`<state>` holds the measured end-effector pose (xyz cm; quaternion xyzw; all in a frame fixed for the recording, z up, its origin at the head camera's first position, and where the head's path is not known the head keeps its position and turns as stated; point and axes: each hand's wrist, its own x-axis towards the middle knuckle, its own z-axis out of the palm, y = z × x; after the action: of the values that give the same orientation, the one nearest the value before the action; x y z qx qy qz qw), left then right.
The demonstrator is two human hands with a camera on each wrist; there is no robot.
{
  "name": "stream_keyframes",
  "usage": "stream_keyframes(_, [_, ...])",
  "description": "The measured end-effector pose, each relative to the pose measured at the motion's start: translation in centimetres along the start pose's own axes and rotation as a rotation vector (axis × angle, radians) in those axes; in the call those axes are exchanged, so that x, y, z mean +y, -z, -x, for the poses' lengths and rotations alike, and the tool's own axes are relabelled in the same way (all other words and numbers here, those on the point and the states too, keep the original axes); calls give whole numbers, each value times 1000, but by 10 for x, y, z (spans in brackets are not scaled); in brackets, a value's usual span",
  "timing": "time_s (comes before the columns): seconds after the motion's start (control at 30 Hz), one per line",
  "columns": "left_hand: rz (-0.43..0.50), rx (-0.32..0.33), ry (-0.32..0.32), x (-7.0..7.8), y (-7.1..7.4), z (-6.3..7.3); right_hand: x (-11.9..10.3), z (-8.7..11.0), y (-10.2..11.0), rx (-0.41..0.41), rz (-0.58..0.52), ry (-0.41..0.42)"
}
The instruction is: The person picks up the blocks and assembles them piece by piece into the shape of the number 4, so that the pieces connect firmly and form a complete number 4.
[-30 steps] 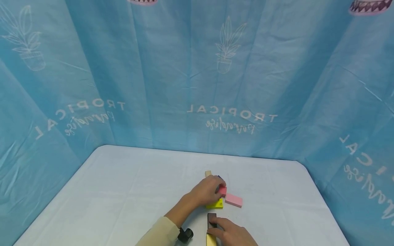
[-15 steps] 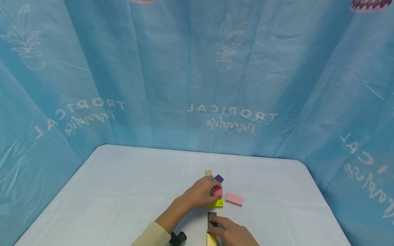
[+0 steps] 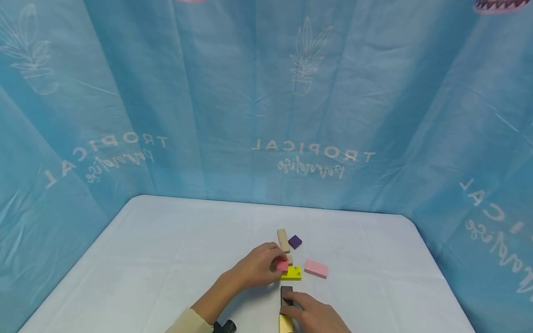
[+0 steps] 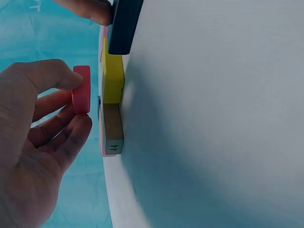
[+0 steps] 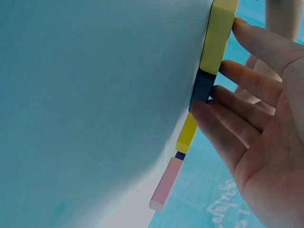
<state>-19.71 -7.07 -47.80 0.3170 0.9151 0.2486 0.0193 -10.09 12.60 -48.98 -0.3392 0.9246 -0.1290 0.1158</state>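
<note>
My left hand [image 3: 259,267] pinches a small red block [image 3: 283,266] between thumb and fingers; in the left wrist view the red block [image 4: 81,90] appears raised off the table. It hangs beside a bright yellow block [image 3: 294,274]. Nearer me, my right hand [image 3: 315,315] rests its fingertips on a black block [image 3: 286,294] and a pale yellow block [image 3: 285,324], which lie end to end. Seen from the right wrist, those fingers are fairly straight along the pale yellow block [image 5: 219,38] and the dark block [image 5: 203,85].
A pink block [image 3: 316,268] lies right of the bright yellow one. Farther back are a purple block [image 3: 295,242] and a beige wooden block [image 3: 283,240]. The white table [image 3: 187,240] is enclosed by a blue printed curtain [image 3: 225,92].
My left hand has drawn leftward with the red block, away from the pink block. The purple and beige blocks behind are now uncovered. My right hand has stayed in place.
</note>
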Motion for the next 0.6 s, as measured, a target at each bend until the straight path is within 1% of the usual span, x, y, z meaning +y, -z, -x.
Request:
stream_keyframes(0.13, [16, -17, 5, 0, 1, 7, 1, 0, -1, 13, 9, 11])
stream_keyframes(0.2, [28, -33, 11, 0, 1, 9, 2, 1, -2, 21, 13, 19])
stream_keyframes(0.4, [53, -98, 4, -2, 1, 13, 2, 3, -2, 46, 23, 38])
stream_keyframes(0.6, [72, -153, 7, -3, -1, 16, 1, 2, -1, 31, 14, 33])
